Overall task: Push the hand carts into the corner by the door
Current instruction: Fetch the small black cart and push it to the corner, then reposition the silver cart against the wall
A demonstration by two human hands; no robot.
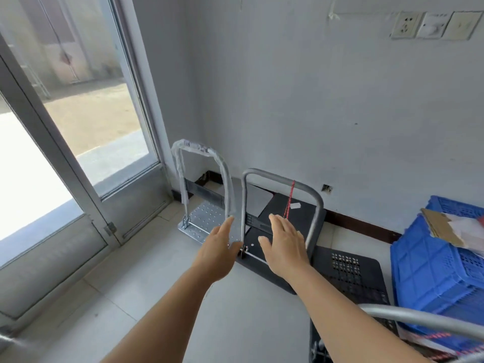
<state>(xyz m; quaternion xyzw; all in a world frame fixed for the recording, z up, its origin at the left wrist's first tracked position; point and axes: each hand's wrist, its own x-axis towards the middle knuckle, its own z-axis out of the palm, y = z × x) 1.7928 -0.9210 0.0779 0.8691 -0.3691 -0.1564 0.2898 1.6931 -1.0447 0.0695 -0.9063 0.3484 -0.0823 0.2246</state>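
Two hand carts stand in the corner beside the glass door. The silver cart is nearest the door, and its upright handle is wrapped in plastic. To its right is a black cart with a grey handle and a red cord on it. My left hand is stretched out with straight fingers between the two handles. My right hand is spread flat in front of the black cart's handle. Neither hand grips anything. A third cart with a perforated black deck stands nearer me, its grey handle at the bottom right.
A blue plastic crate holding cardboard and paper stands on the right against the wall. Wall sockets are mounted high on the right. Pale floor tiles stretch from the door toward me.
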